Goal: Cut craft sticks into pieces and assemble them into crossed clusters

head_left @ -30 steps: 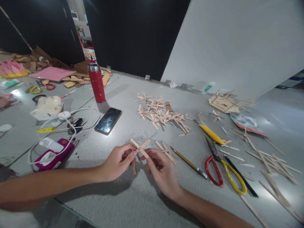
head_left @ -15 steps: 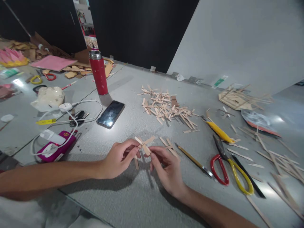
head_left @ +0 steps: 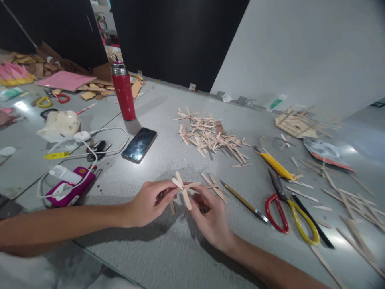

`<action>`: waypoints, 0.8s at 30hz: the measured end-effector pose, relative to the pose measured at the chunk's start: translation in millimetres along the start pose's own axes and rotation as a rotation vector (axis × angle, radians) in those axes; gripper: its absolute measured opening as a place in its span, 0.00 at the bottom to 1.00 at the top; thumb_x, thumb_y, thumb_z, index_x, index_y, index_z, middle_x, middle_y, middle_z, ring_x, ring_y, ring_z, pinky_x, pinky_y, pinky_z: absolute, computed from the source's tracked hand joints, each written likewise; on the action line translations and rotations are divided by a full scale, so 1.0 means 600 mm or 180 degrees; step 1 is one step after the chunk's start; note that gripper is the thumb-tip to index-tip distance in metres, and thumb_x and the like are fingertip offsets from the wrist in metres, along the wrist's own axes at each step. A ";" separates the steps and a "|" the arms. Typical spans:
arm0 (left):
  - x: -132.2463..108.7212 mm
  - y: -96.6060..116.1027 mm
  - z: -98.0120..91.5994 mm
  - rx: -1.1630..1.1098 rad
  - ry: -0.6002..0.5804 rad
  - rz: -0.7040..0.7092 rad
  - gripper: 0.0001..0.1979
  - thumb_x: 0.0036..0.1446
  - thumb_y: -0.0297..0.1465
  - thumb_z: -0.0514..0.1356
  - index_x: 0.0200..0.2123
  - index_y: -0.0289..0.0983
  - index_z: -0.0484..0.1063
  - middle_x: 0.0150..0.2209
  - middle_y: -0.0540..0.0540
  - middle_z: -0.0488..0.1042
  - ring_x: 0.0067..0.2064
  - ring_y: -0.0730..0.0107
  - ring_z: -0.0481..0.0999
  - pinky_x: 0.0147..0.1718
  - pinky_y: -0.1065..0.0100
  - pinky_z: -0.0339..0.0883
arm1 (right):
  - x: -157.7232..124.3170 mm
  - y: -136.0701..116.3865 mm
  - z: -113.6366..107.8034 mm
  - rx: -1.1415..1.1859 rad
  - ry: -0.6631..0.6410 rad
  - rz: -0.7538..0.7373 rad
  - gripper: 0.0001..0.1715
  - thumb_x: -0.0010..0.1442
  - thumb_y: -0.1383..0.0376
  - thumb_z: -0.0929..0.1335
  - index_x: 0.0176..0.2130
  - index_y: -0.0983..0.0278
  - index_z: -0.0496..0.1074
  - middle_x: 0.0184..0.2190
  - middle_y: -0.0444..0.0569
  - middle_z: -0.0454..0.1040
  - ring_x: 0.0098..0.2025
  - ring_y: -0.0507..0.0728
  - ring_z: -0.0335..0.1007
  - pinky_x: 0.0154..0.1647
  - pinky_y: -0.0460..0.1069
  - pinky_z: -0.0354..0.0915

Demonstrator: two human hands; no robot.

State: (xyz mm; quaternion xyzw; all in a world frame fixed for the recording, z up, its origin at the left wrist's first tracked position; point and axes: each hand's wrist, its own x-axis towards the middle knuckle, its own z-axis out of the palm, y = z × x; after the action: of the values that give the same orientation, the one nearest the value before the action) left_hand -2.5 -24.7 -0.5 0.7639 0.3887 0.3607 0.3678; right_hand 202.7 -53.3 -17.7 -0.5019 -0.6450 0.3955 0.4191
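Note:
Crossed popsicle sticks (head_left: 186, 197) are held up between my two hands, just above the grey table. My left hand (head_left: 153, 202) pinches them at the left side with thumb and fingertips. Closed on their right side is my right hand (head_left: 210, 216), its fingertips partly hidden behind the sticks. Another stick (head_left: 172, 207) shows below my left fingers. Just beyond my right hand, a small joined piece of popsicle sticks (head_left: 214, 186) lies flat, beside a pencil-like tool with a wooden handle (head_left: 243, 200).
A heap of popsicle sticks (head_left: 210, 134) lies ahead. To the right are scissors (head_left: 279, 200), a yellow cutter (head_left: 276, 165) and loose strips. Leftward stand a red bottle (head_left: 123, 94), a phone (head_left: 139, 145) and a purple power bank (head_left: 72, 186) with a white cable.
The crossed sticks have turned in my hands, so one stick now points down toward me and another points up. Both hands stay in nearly the same place.

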 end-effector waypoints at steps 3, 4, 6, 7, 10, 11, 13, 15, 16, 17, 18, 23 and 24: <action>0.000 0.000 0.001 0.0021 0.0033 0.0024 0.14 0.72 0.34 0.54 0.44 0.34 0.79 0.32 0.44 0.80 0.28 0.71 0.74 0.27 0.73 0.63 | -0.001 0.003 0.001 -0.0024 -0.0019 0.0013 0.17 0.67 0.59 0.68 0.53 0.61 0.76 0.27 0.44 0.75 0.26 0.54 0.70 0.24 0.48 0.65; 0.000 0.000 0.001 0.0031 0.0033 0.0024 0.14 0.72 0.33 0.54 0.44 0.34 0.79 0.32 0.44 0.81 0.28 0.71 0.74 0.27 0.73 0.64 | -0.001 0.005 0.002 0.0005 -0.0010 0.0025 0.17 0.67 0.59 0.68 0.53 0.61 0.75 0.28 0.44 0.75 0.25 0.53 0.69 0.24 0.47 0.65; 0.000 0.001 0.000 0.0018 0.0011 0.0014 0.14 0.72 0.33 0.53 0.44 0.34 0.78 0.30 0.45 0.79 0.27 0.71 0.74 0.27 0.73 0.64 | -0.001 0.009 0.004 0.0116 0.0028 0.0086 0.17 0.67 0.59 0.69 0.53 0.60 0.74 0.31 0.46 0.77 0.25 0.52 0.69 0.24 0.47 0.65; 0.000 0.001 -0.001 -0.0011 -0.0020 -0.0013 0.14 0.72 0.33 0.53 0.45 0.34 0.78 0.29 0.46 0.79 0.26 0.72 0.73 0.27 0.73 0.63 | 0.000 0.010 0.006 0.0202 0.0033 0.0124 0.17 0.67 0.59 0.69 0.53 0.60 0.74 0.33 0.47 0.79 0.25 0.52 0.70 0.23 0.47 0.65; 0.001 0.002 -0.001 -0.0123 -0.0100 -0.0116 0.14 0.73 0.33 0.52 0.45 0.35 0.77 0.27 0.48 0.78 0.24 0.74 0.71 0.26 0.74 0.62 | 0.001 0.009 0.007 0.0469 0.0064 0.0131 0.15 0.66 0.57 0.70 0.50 0.60 0.72 0.38 0.51 0.80 0.27 0.53 0.74 0.24 0.46 0.68; 0.002 0.002 -0.001 -0.0137 -0.0113 -0.0141 0.14 0.73 0.33 0.53 0.46 0.35 0.77 0.27 0.49 0.78 0.23 0.74 0.71 0.26 0.73 0.62 | 0.001 0.007 0.007 0.0513 0.0075 0.0099 0.15 0.66 0.57 0.70 0.50 0.60 0.72 0.38 0.51 0.80 0.28 0.54 0.75 0.24 0.46 0.68; 0.003 0.001 0.000 -0.0102 -0.0098 -0.0141 0.13 0.72 0.34 0.53 0.45 0.36 0.77 0.27 0.49 0.78 0.23 0.74 0.71 0.27 0.73 0.63 | 0.000 0.005 0.007 0.0536 0.0111 0.0039 0.15 0.66 0.57 0.70 0.51 0.59 0.72 0.37 0.51 0.81 0.28 0.54 0.76 0.24 0.47 0.69; 0.005 -0.001 0.001 -0.0023 -0.0079 -0.0113 0.13 0.72 0.33 0.54 0.42 0.36 0.78 0.29 0.47 0.79 0.26 0.72 0.73 0.29 0.72 0.63 | -0.001 0.003 0.006 0.0539 0.0134 -0.0007 0.15 0.66 0.58 0.70 0.51 0.59 0.71 0.35 0.49 0.80 0.28 0.54 0.76 0.24 0.47 0.69; 0.005 -0.002 0.001 0.0007 -0.0081 -0.0108 0.13 0.71 0.33 0.54 0.41 0.36 0.78 0.30 0.46 0.80 0.28 0.71 0.75 0.29 0.72 0.64 | -0.001 0.003 0.006 0.0534 0.0138 -0.0024 0.15 0.67 0.58 0.70 0.51 0.59 0.71 0.33 0.48 0.80 0.28 0.54 0.76 0.24 0.47 0.69; 0.005 -0.003 0.002 0.0024 -0.0090 -0.0120 0.13 0.72 0.33 0.54 0.41 0.36 0.78 0.31 0.46 0.80 0.28 0.71 0.75 0.30 0.72 0.64 | -0.002 0.002 0.006 0.0515 0.0133 -0.0038 0.14 0.67 0.58 0.70 0.51 0.59 0.71 0.32 0.47 0.79 0.27 0.54 0.75 0.24 0.47 0.69; 0.005 -0.003 0.002 0.0021 -0.0107 -0.0139 0.13 0.72 0.33 0.54 0.41 0.36 0.77 0.30 0.47 0.80 0.28 0.71 0.75 0.30 0.72 0.64 | -0.002 0.002 0.006 0.0485 0.0130 -0.0045 0.13 0.67 0.58 0.70 0.50 0.59 0.71 0.32 0.47 0.79 0.27 0.54 0.74 0.24 0.46 0.68; 0.003 0.002 0.000 -0.0201 -0.0133 -0.0246 0.13 0.73 0.34 0.52 0.43 0.36 0.76 0.25 0.51 0.75 0.22 0.75 0.69 0.25 0.74 0.61 | 0.001 0.003 0.008 0.0622 0.0185 0.0112 0.26 0.63 0.59 0.72 0.58 0.58 0.64 0.45 0.52 0.79 0.25 0.50 0.71 0.22 0.45 0.65; 0.003 0.003 -0.001 -0.0246 -0.0145 -0.0272 0.14 0.73 0.35 0.52 0.42 0.36 0.75 0.24 0.51 0.74 0.22 0.74 0.69 0.25 0.74 0.60 | 0.002 0.003 0.008 0.0708 0.0113 0.0220 0.29 0.62 0.58 0.73 0.59 0.57 0.62 0.45 0.52 0.79 0.25 0.50 0.71 0.22 0.45 0.65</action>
State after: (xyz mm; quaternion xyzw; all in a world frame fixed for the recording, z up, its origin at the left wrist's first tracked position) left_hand -1.3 -23.6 1.8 0.7398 0.3983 0.3420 0.4208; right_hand 198.4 -52.4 -21.1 -0.4812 -0.5719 0.4699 0.4697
